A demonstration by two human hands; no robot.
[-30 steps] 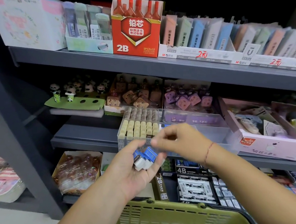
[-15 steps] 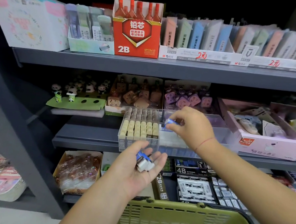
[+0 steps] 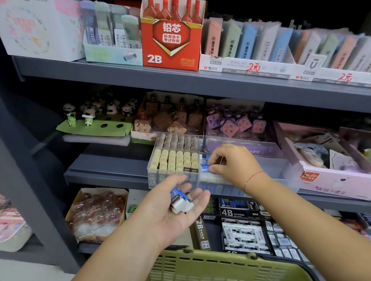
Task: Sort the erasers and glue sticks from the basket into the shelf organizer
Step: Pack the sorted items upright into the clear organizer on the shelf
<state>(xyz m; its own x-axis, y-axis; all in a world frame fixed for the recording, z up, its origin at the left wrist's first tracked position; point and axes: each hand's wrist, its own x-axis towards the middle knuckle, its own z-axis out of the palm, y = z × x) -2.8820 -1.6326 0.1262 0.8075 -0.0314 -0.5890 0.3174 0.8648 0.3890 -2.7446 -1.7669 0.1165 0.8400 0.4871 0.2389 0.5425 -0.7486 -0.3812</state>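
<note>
**Eraser going into the clear organizer**

The eraser (image 3: 207, 167) in hand — blue-sleeved, mostly hidden by fingers — sat low in the organizer (image 3: 268, 167), in the compartment just right of the divider that walls off the packed rows of cream and brown sticks (image 3: 173, 155). The right hand (image 3: 232, 163) was pinched narrowly around it, fingertips down inside the compartment, touching or nearly touching the blue erasers already lying there; whether it had been let go could not be told.

Below and in front of the organizer, the left hand (image 3: 173, 205) lay palm up, loosely cupped, carrying the spare erasers (image 3: 180, 200) — a small cluster, white bodies with blue sleeves, resting on the fingers rather than gripped.

The basket (image 3: 229, 280) hung nearer the camera than the organizer, under both forearms; its inside was not visible enough to say what remained.

To place this one well, it likely paid to set the eraser flat against its neighbours with the sleeve facing the same way, then release only once it was seated, so it would not tip over the divider into the sticks. The left palm should have stayed level, since the loose cluster looked ready to slide off the fingertips toward the lower shelf. The far right of the organizer looked bare, so filling outward from the divider seemed the tidy order.
</note>
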